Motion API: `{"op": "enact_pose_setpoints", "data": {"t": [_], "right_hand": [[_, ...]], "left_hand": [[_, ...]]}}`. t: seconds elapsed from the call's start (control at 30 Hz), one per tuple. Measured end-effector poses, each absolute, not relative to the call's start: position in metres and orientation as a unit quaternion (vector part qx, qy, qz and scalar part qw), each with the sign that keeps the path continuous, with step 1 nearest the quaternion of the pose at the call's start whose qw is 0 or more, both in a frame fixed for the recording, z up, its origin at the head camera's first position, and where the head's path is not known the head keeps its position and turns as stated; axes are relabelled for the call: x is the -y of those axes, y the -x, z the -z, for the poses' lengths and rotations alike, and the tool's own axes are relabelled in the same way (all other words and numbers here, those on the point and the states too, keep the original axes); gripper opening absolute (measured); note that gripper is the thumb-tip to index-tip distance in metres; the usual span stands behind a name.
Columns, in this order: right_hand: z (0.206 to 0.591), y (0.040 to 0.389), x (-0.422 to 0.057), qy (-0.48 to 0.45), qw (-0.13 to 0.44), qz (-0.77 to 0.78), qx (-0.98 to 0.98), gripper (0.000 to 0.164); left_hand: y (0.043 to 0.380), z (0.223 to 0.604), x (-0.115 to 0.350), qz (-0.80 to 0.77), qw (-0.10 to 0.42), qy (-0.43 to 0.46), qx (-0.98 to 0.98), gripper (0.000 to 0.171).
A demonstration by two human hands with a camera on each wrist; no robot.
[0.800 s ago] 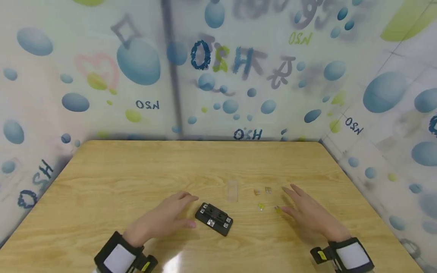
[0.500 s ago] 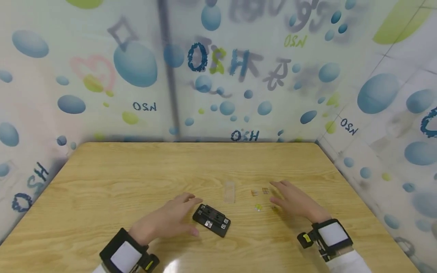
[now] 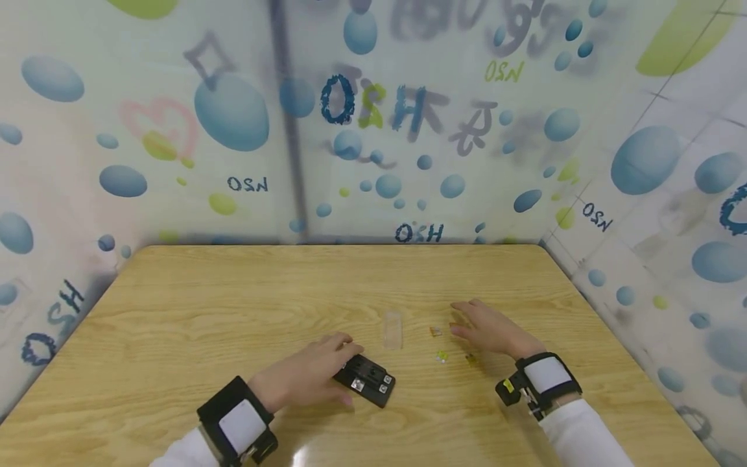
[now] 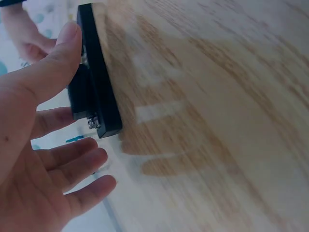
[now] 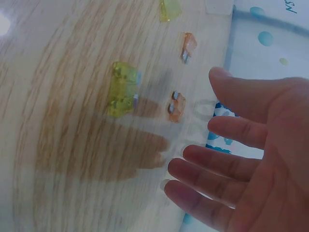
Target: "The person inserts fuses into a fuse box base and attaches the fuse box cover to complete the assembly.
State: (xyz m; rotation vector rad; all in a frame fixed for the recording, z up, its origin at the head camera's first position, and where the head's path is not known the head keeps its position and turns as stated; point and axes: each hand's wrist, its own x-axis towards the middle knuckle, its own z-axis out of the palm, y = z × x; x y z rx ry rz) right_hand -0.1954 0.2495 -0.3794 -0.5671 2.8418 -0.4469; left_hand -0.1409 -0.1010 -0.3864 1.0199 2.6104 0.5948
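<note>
My left hand [image 3: 312,370] is at the left end of a black oblong plastic block [image 3: 373,384] with small silver metal squares on top. Its fingers cover that end in the head view. In the left wrist view, thumb and index finger lie on either side of the block [image 4: 99,77], loosely bent; firm contact is not clear. My right hand [image 3: 490,327] hovers with spread fingers over small clear parts. The right wrist view has two orange clear pieces with metal bits, one orange piece [image 5: 177,107] nearest the fingers, plus a yellow clear piece [image 5: 123,89] and another yellow piece [image 5: 170,9].
A flat clear rectangular piece [image 3: 393,331] lies on the wooden table [image 3: 233,285] between the hands. Behind the table's far edge stands a wall [image 3: 373,214] printed with blue and green drops; another wall [image 3: 653,272] borders the right side.
My right hand has moved left and away from me, now covering one of the orange pieces. My left hand has moved right, over the left end of the black block.
</note>
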Motion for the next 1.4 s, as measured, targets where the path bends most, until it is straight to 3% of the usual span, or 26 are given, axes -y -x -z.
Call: {"op": "enact_pose_setpoints", "data": {"t": [0.27, 0.53, 1.03, 1.4], "right_hand": [[0.384, 0.202, -0.249, 0.190, 0.105, 0.154, -0.964, 0.054], [0.388, 0.205, -0.248, 0.206, 0.098, 0.146, -0.963, 0.051], [0.389, 0.212, -0.238, 0.185, 0.083, 0.178, -0.963, 0.031], [0.390, 0.219, -0.235, 0.162, 0.110, 0.177, -0.965, 0.010]], "left_hand": [[0.148, 0.389, 0.100, -0.210, 0.131, -0.344, -0.906, 0.074], [0.156, 0.393, 0.101, -0.224, 0.136, -0.336, -0.905, 0.056], [0.168, 0.404, 0.105, -0.282, 0.138, -0.335, -0.888, 0.048], [0.171, 0.415, 0.109, -0.323, 0.153, -0.321, -0.877, 0.049]]}}
